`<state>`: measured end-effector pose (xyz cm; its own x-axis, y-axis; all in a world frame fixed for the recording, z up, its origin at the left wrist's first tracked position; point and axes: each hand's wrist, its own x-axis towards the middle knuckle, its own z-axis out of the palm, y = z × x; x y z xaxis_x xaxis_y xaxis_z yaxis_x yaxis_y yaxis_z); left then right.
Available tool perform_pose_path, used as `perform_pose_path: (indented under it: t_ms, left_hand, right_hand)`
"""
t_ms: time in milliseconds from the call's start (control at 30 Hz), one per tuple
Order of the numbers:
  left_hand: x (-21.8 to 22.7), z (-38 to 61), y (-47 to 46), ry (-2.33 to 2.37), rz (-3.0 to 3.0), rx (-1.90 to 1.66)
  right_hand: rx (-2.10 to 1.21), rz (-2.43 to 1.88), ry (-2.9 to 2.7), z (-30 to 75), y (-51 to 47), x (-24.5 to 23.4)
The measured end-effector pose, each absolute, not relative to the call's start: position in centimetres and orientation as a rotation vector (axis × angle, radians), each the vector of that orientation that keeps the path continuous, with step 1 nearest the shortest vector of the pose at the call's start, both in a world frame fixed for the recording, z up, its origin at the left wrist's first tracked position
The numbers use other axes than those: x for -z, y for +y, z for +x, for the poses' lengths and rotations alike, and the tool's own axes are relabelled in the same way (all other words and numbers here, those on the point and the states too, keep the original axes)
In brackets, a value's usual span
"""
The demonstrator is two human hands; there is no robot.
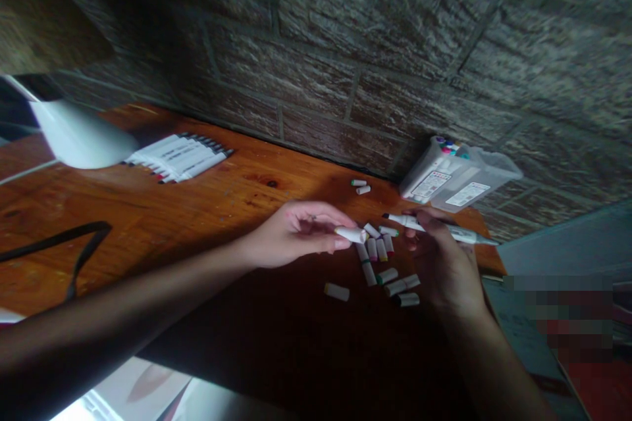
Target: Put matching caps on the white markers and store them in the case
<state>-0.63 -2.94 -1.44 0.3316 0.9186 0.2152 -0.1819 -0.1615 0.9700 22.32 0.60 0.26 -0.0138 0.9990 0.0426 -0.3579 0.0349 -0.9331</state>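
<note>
My left hand point(301, 233) pinches a white marker cap point(351, 235) between thumb and fingers, over the middle of the wooden table. In my right hand point(444, 263) is a white marker point(461, 233), held nearly level, with a dark tip pointing left toward the cap and its other end pointing right. The cap and the marker are apart. Below and between my hands lies a loose group of white caps point(372, 250) with coloured ends. One cap point(337, 291) lies on its own nearer to me, and a pair of caps point(363, 190) lies farther back.
A clear plastic case point(461, 177) with some coloured markers stands by the stone wall point(316, 92). Several white markers point(180, 156) lie in a row at the left, beside a white lamp-like object point(81, 135). A dark strap point(81, 256) lies on the wooden table point(266, 174).
</note>
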Motion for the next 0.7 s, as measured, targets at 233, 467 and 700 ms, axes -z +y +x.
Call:
perform_pose_path:
  t_ms: [233,467,700]
  left_hand:
    - [1.3,-2.2,-1.6,1.164,1.736,-1.265]
    - [3.1,-3.5,-0.3,1.555,2.274,-0.747]
    - [3.6,-3.1,-0.1,1.547,2.164,-0.773]
  right_hand:
    - [-1.138,-1.068,-0.974,23.1,2.0,-0.2]
    - [-0.901,-1.207,-1.261,24.7,3.2,0.2]
    - [-0.720,-1.691,-2.181,25.8,2.5,-1.4]
